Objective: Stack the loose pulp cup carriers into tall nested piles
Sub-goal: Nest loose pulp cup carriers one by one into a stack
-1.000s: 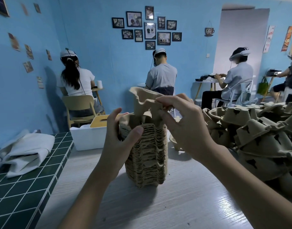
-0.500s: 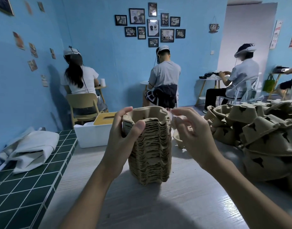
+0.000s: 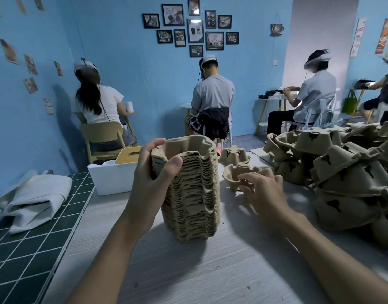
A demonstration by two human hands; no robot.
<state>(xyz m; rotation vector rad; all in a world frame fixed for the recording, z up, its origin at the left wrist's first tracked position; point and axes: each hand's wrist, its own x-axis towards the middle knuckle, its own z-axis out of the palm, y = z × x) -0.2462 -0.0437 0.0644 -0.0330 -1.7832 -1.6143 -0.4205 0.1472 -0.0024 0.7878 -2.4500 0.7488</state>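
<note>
The left hand (image 3: 153, 178) keeps its grip round the top of the nested pile (image 3: 191, 200), which stands mid-frame on the bench (image 3: 210, 270). The carrier being pressed on a second ago now sits flush, so the pile is one taller. The right hand (image 3: 263, 191) has dropped away to the right, its grip loose and holding nothing, with its fingers at a loose carrier (image 3: 237, 172), probably the next. A big heap (image 3: 353, 176) remains at right. A cup-shaped wall sign (image 3: 277, 29) reads "Coffee".
</note>
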